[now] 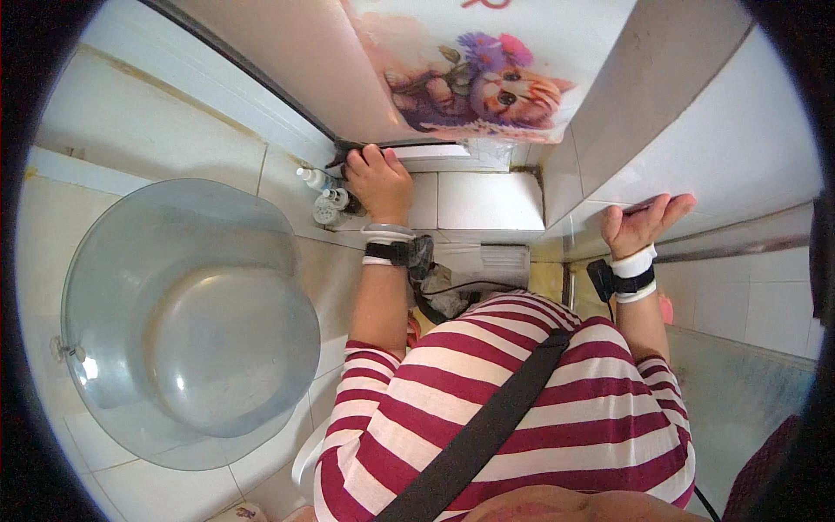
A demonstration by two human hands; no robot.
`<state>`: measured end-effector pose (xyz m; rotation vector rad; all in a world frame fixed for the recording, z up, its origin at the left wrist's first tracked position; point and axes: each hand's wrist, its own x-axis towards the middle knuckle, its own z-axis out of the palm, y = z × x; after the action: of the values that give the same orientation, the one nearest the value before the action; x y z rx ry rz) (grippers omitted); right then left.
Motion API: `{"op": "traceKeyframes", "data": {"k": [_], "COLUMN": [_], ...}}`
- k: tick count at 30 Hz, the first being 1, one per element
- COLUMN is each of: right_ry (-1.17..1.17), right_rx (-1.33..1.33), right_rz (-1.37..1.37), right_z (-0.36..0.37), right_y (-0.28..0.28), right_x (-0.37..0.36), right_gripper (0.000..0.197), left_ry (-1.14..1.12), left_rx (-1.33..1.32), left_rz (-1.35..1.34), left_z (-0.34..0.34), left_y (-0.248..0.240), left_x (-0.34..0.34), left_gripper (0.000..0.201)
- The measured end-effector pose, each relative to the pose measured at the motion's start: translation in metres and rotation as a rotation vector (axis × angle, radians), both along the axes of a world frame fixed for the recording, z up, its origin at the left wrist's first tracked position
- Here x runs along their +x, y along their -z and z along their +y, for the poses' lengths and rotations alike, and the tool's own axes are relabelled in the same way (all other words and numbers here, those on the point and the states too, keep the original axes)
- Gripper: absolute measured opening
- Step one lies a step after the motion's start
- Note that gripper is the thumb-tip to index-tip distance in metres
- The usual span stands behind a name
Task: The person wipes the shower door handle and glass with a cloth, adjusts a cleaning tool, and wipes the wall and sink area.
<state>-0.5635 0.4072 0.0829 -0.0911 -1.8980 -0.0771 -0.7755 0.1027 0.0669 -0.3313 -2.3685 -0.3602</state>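
Striped shirt, left grip curled over dark, rumpled cloth, right grip outstretched, empty

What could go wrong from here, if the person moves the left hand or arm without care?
The left hand is right beside the small bottles, so a sideways move might knock one over. The large see-through basin is on the same side as the left arm; a wide swing of the elbow could perhaps bump it.
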Motion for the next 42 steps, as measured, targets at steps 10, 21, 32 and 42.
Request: {"op": "traceKeyframes", "data": {"k": [10,21,32,42], "right_ry": [-0.004,0.01,0.034,0.041], "right_rx": [-0.001,0.023,0.013,-0.022], "right_rz": [-0.008,0.013,0.008,-0.023], "right_z": [0.001,-0.001,-0.002,0.001], "right_y": [0.002,0.001,0.006,0.01], "right_x": [0.002,0.0,0.005,0.001], "right_gripper": [0.078,0.074,0.074,0.077], "left_ry": [0.29,0.16,0.172,0.398], "left_rx": [0.341,0.672,0.713,0.434], "left_rz": [-0.074,0.286,0.449,0.283], "left_z": [0.026,-0.005,-0.015,0.013], "left_y": [-0.006,-0.128,-0.192,-0.165], "left_x": [0.044,-0.035,-0.065,-0.048], "left_gripper": [0.07,0.074,0.071,0.074]}}
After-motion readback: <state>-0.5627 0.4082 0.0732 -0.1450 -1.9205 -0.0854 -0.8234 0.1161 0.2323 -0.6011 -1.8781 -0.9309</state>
